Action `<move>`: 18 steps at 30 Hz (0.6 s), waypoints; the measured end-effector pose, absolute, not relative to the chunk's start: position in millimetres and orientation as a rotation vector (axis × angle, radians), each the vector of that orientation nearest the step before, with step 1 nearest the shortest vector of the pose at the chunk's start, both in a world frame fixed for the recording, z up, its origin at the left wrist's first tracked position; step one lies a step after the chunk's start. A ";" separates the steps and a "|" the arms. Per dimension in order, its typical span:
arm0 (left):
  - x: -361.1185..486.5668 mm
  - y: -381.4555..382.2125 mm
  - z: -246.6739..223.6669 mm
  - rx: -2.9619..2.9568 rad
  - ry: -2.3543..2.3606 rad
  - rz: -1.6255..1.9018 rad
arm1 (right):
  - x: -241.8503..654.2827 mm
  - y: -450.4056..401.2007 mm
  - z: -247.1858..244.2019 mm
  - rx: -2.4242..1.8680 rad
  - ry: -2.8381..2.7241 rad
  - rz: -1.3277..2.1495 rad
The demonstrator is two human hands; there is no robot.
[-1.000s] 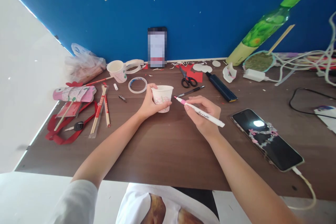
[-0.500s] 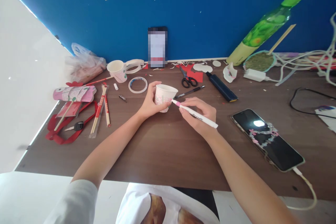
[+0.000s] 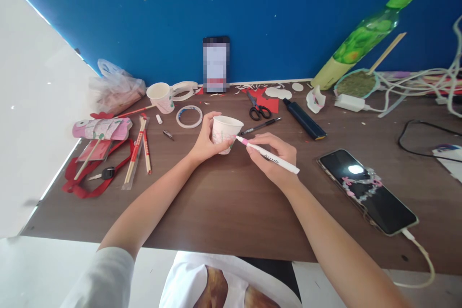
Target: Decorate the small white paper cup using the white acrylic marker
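Observation:
A white paper cup [image 3: 225,130] with faint pink and green drawing on its side stands a little tilted in the grip of my left hand [image 3: 205,143], thumb across its lower front. My right hand [image 3: 276,154] is closed round a white marker [image 3: 270,156] with a pink band. The marker's tip points left and meets, or almost meets, the right side of the cup. Just behind my right hand lie a black pen [image 3: 260,126] and scissors [image 3: 258,109] with black handles.
Tape rolls [image 3: 189,117], a second cup [image 3: 160,97] and wrapped chopsticks [image 3: 136,153] lie left. A phone [image 3: 216,65] leans on the blue partition. Rightward are a dark case [image 3: 305,119], a charging phone [image 3: 368,192], a green bottle [image 3: 357,41] and cables.
The cup has turned or tilted very slightly in my left hand, its rim shifting a little to the left. Both hands keep their grips.

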State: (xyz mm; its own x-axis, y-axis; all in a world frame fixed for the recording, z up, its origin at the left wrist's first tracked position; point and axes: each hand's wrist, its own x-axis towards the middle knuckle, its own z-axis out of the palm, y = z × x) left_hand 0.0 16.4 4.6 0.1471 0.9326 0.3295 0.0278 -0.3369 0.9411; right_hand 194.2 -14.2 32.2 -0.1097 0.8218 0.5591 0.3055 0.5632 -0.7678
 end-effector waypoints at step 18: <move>0.9 14.8 6.6 1.453 0.931 1.338 | 194.1 -13.6 31.8 -0.954 -1.673 0.620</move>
